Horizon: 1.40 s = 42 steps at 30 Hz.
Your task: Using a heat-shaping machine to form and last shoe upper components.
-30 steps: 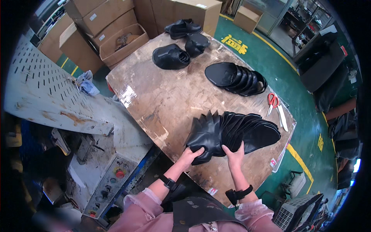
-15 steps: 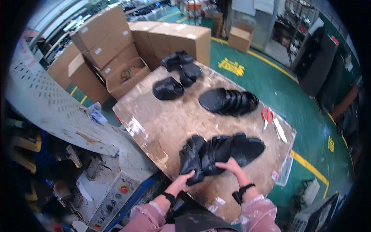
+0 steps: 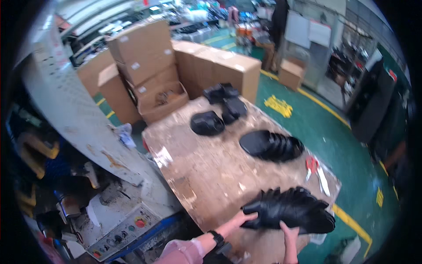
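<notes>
The black stack (image 3: pixel 288 212), formerly two clumps, now forms one row near the worktop's (image 3: pixel 206 169) near-right edge – left hand (image 3: pixel 245 218) closed on its left end, right hand (image 3: pixel 290 232) spread against it, grip unclear – suggesting single-bundle handling.

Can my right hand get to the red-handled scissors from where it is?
Probably, but not straight across: your right hand grips the near side of the black pile, which lies in between. Nothing seems to cover the scissors.
</notes>
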Motion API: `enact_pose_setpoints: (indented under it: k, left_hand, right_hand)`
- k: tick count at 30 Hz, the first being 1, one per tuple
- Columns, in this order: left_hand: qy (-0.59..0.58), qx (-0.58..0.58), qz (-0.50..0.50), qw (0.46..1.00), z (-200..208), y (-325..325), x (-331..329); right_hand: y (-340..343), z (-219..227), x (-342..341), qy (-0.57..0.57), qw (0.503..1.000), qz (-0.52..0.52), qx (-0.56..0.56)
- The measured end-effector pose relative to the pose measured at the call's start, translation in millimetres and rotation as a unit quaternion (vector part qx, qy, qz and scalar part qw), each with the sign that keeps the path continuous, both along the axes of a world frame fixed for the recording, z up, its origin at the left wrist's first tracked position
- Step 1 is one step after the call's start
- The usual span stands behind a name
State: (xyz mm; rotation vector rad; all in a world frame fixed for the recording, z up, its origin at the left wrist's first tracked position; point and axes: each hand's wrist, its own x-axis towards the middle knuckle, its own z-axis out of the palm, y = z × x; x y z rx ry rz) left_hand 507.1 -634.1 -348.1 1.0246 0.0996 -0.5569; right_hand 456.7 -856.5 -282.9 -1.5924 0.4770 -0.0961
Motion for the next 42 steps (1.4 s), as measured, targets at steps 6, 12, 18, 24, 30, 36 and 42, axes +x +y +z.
enact_pose_setpoints:
  k: [6,12,18,24,30,36,42]
  left_hand:
    - [0.168,0.089,0.001,0.982,-45,-40,-11]
    - [0.13,-0.021,-0.043,0.99,-56,-64,-9]
    - [0.091,0.26,-0.047,0.96,-62,-40,7]
    - [-0.064,0.302,0.096,0.946,-35,-32,-49]
    - [0.044,0.151,0.095,0.983,-43,125,-212]
    - [0.024,0.432,0.32,0.843,-45,278,-482]
    - [0.218,0.692,0.377,0.576,19,431,-735]
  right_hand:
    - [-56,-77,14,0.042,0.999,-0.021,-0.019]
    - [-59,-49,-3,0.127,0.988,0.04,0.076]
    - [-65,-76,12,0.192,0.976,0.088,-0.059]
    - [-94,-63,-16,0.147,0.971,0.029,0.184]
    - [49,-123,47,0.19,0.933,0.217,0.217]
    - [278,-113,-31,0.173,0.884,0.421,0.108]
    - [523,41,-403,0.117,0.852,0.51,-0.027]
